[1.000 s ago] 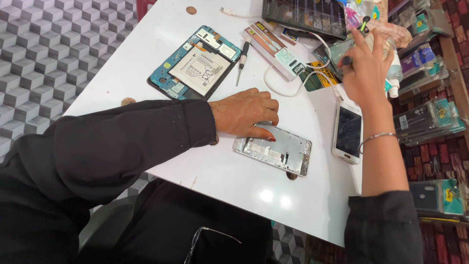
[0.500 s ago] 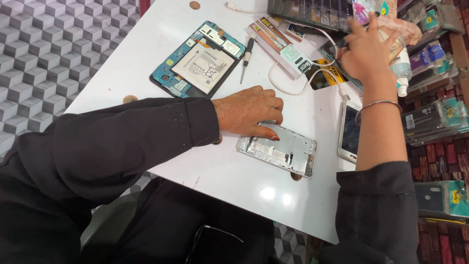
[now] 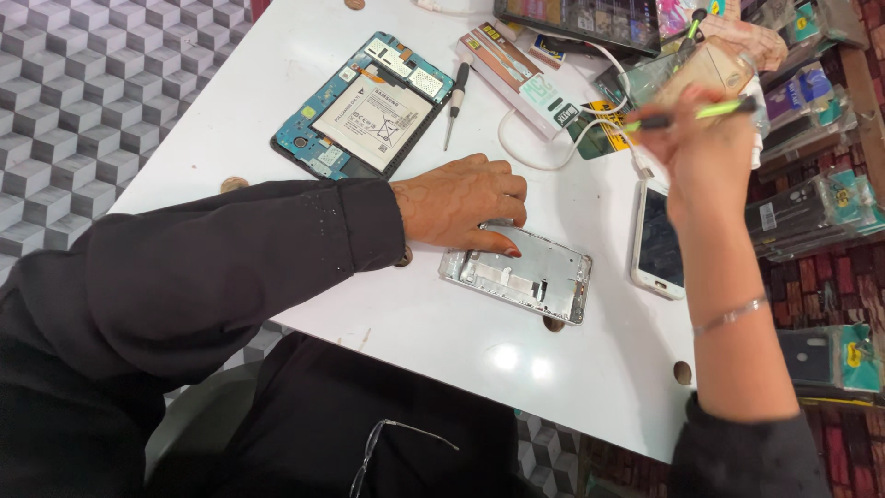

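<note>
My left hand (image 3: 461, 203) lies palm down on the white table (image 3: 442, 332), fingertips pressing the near end of a silver phone frame (image 3: 521, 275). My right hand (image 3: 705, 152) is raised above the table's right side and grips a thin tool with a green handle (image 3: 701, 114), held level. A white phone (image 3: 659, 240) lies screen up just below that hand. An opened tablet (image 3: 364, 106) with its battery exposed sits at the far left.
A small black screwdriver (image 3: 454, 101) lies beside the tablet. A white power strip (image 3: 521, 78) with a white cable (image 3: 553, 152) lies behind. Packaged phone parts (image 3: 802, 212) hang at the right. Eyeglasses (image 3: 387, 452) rest on my lap.
My right hand pulled back from the clutter at the far right, now holding the green-handled tool above the white phone. The left hand stayed on the silver frame.
</note>
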